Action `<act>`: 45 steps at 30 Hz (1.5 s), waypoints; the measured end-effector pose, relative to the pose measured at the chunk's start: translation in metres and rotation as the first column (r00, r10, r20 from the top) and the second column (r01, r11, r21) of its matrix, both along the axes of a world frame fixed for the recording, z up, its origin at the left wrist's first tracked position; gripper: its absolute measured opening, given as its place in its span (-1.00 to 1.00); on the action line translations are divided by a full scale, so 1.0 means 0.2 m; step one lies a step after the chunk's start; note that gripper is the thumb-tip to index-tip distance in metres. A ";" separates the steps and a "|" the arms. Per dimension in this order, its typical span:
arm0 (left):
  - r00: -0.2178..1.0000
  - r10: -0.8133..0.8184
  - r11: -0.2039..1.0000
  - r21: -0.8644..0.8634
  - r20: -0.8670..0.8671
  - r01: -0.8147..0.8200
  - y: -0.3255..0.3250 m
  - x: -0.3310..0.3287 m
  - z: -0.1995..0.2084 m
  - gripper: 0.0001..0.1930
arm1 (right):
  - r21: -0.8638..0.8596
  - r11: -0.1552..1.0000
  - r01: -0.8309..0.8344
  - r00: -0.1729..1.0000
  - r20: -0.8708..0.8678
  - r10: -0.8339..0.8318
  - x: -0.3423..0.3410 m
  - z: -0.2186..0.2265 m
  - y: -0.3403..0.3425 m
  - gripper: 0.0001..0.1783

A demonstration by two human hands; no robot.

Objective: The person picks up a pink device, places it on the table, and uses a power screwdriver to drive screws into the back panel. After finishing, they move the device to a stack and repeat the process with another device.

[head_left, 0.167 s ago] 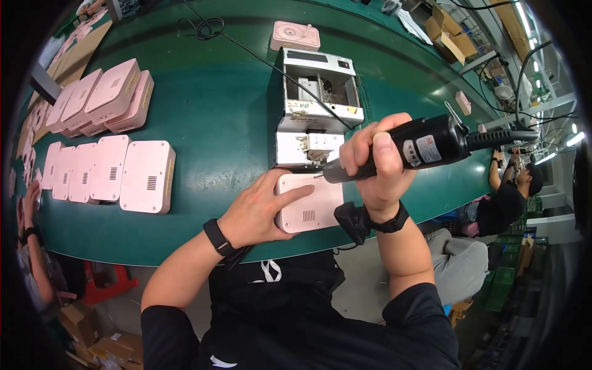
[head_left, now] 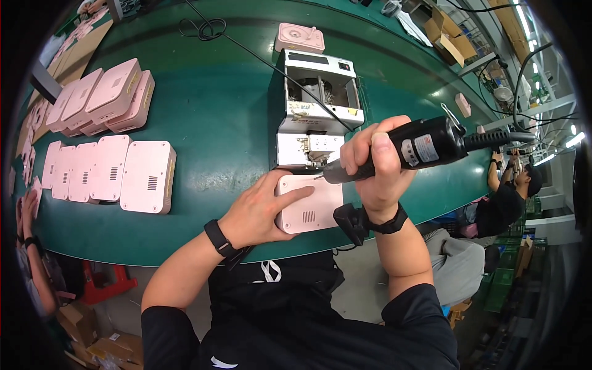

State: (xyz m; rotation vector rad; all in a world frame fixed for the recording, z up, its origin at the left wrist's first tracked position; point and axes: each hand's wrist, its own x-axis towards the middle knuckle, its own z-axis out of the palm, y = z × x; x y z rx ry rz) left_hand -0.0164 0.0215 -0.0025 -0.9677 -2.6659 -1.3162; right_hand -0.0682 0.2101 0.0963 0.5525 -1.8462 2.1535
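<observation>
My left hand (head_left: 258, 206) is wrapped round the left side of a pink plastic casing (head_left: 320, 206), its index finger laid across the top. The casing lies at the table's near edge and has a slotted grille and corner holes. In my right hand (head_left: 383, 166) is a black electric screwdriver (head_left: 425, 145), tilted with its tail up to the right. Its thin bit points down to the left, at the casing's far edge; whether it touches a screw I cannot make out. Just beyond the casing stands a grey metal screw feeder (head_left: 320, 117).
Pink casings stand in an overlapping row (head_left: 147, 179) and a stacked pile (head_left: 114, 92) at left. Another pink device (head_left: 300, 38) sits behind the feeder. The screwdriver's black cord (head_left: 259, 57) crosses above the table (head_left: 209, 117). Other people work at both sides.
The pink device behind the feeder has shifted slightly right, and the feeder's inner part looks turned. The screwdriver's tail end has dipped a little. My left hand and the casing stay put.
</observation>
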 end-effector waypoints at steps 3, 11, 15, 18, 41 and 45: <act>1.000 0.004 1.000 -0.007 -0.019 -0.004 0.00 0.00 -0.01 -0.16 | 0.039 0.999 0.015 1.000 0.017 -0.016 0.00 0.02 -0.02 -0.83; 1.000 -0.005 1.000 0.007 -0.008 0.005 -0.01 0.01 -0.01 -0.16 | -0.062 0.998 0.031 0.997 -0.070 -0.036 -0.05 0.15 -0.04 -0.83; 1.000 0.001 1.000 0.005 -0.018 -0.001 0.00 0.01 -0.01 -0.16 | 0.009 0.999 0.036 0.997 -0.070 -0.036 -0.10 0.15 -0.04 -0.83; 1.000 0.001 1.000 0.022 -0.020 0.000 -0.01 0.01 -0.01 -0.16 | 0.015 1.000 -0.016 0.999 -0.036 0.016 -0.07 0.14 -0.05 -0.82; 0.999 0.004 0.999 0.037 -0.048 -0.002 -0.02 0.00 -0.04 -0.22 | -0.028 0.961 -0.276 0.961 0.015 0.276 0.01 0.09 -0.16 -0.70; 0.999 0.009 0.998 0.056 -0.045 -0.006 0.00 0.00 -0.05 -0.23 | -0.034 0.957 -0.288 0.957 0.028 0.289 0.01 0.07 -0.16 -0.72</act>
